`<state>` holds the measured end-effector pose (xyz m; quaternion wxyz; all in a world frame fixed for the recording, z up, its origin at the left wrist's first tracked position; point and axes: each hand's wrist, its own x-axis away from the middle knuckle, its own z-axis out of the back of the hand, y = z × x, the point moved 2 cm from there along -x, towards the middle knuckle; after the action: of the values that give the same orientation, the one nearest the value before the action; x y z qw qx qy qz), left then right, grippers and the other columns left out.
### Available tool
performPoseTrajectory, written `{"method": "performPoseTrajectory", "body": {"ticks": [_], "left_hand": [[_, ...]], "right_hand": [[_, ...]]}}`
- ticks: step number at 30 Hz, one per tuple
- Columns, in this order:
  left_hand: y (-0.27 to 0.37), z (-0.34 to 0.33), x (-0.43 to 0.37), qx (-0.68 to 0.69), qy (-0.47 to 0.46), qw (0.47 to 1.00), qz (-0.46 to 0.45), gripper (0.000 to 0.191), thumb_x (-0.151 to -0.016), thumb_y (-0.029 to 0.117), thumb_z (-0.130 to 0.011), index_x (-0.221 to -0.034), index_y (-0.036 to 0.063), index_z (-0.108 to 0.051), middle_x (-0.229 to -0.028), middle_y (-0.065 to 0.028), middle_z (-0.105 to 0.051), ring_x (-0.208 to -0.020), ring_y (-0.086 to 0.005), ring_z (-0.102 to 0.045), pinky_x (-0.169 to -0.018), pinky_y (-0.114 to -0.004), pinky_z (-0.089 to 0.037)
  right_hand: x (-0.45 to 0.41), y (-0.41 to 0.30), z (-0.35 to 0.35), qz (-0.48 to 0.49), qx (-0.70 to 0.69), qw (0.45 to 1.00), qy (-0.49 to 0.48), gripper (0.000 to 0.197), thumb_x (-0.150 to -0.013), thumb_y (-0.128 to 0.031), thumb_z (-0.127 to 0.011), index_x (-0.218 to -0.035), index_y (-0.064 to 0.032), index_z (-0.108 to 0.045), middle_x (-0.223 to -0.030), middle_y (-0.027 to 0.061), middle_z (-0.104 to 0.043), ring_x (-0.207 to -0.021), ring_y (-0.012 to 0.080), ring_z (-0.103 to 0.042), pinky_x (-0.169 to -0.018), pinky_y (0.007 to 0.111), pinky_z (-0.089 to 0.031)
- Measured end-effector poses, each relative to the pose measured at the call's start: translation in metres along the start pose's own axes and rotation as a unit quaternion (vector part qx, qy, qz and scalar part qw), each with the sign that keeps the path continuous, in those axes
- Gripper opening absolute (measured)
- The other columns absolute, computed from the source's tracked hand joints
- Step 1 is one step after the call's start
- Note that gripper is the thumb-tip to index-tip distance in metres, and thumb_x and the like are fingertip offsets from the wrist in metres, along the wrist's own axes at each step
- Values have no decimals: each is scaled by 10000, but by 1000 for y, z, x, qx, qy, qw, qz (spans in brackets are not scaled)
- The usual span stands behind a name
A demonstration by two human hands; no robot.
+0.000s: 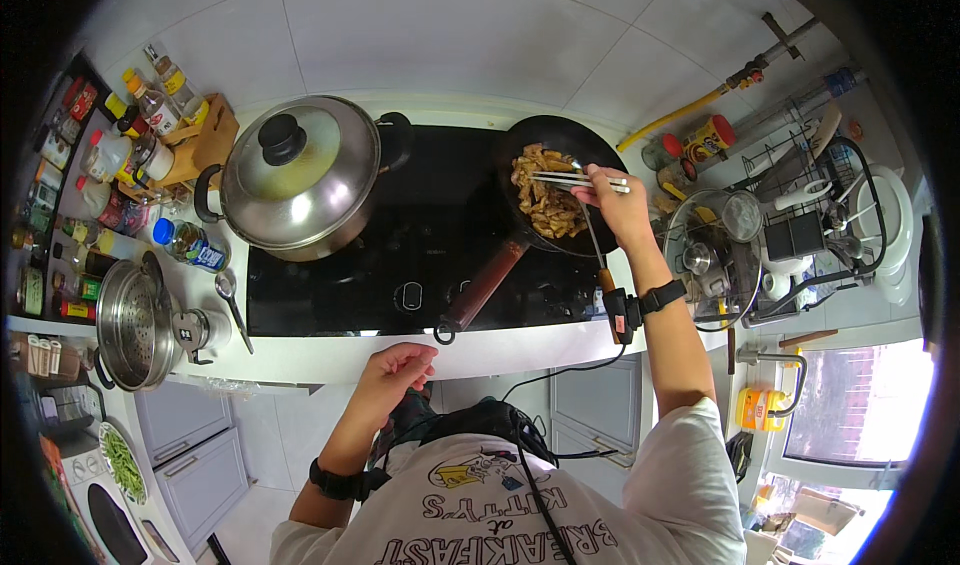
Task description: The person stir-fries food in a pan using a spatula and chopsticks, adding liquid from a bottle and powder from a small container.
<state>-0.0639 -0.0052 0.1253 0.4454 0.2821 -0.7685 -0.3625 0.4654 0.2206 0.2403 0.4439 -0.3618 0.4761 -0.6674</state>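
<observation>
My right hand (619, 201) grips a pair of pale chopsticks (555, 179) over the black wok (555, 128). The chopstick tips reach into browned meat pieces (551, 212). A wooden-handled metal utensil (591, 231) leans over the wok's near rim, its handle running beside my right wrist; its working end is hidden. Toward me and to the left points the wok's reddish-brown handle (487, 284), which ends in a metal ring. My left hand (401, 370) is just in front of that ring at the counter edge, its fingers curled with nothing visible in them.
A lidded steel pot (311, 190) stands on the left of the black cooktop (435, 190). Seasoning bottles (154, 107), a steamer pot (135, 332) and a spoon (235, 310) are farther left. A glass lid (709, 257) and a dish rack (817, 227) are at right.
</observation>
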Motion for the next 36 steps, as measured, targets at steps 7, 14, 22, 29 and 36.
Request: {"method": "performPoseTrajectory", "body": {"ticks": [7,14,22,29,36], "left_hand": [[3,4,4,8,15,1000,-3,295,-1390,247,-844,-1562,37,-958,-1208,-36,-913,-1082,-123,-827,-970,-340,-678],[3,0,1,17,-5,1000,-2,316,-1387,294,-860,-1555,45,-959,-1216,-27,-918,-1062,-106,-806,-969,-317,-659],[7,-14,2,3,-13,1000,-3,329,-1382,328,-879,-1554,58,-959,-1229,-21,-919,-1073,-97,-795,-963,-301,-643],[2,-28,-1,-16,-23,1000,6,325,-1372,316,-886,-1550,57,-965,-1234,-24,-927,-1087,-111,-816,-984,-321,-664],[-13,-54,-17,-42,-47,998,29,318,-1363,292,-897,-1551,46,-971,-1221,-30,-930,-1086,-128,-837,-999,-336,-688]], "right_hand": [[-6,10,2,-3,-10,1000,10,444,-1374,-302,-870,-1358,135,-949,-1160,188,-1008,-1024,236,-1006,-972,333,-823],[2,2,37,-17,-132,990,55,452,-1398,-265,-821,-1479,174,-893,-1373,260,-978,-1151,348,-1021,-1031,399,-871],[29,-19,80,-28,-244,965,93,553,-1419,-283,-764,-1566,250,-785,-1439,348,-938,-1232,421,-1015,-1114,425,-878],[96,-29,132,-53,-372,922,97,550,-1425,-283,-754,-1547,252,-786,-1429,363,-940,-1272,451,-1007,-1128,407,-887],[216,-47,196,-69,-487,868,75,545,-1430,-360,-762,-1470,171,-883,-1266,315,-980,-1146,382,-1020,-998,373,-895]]}}
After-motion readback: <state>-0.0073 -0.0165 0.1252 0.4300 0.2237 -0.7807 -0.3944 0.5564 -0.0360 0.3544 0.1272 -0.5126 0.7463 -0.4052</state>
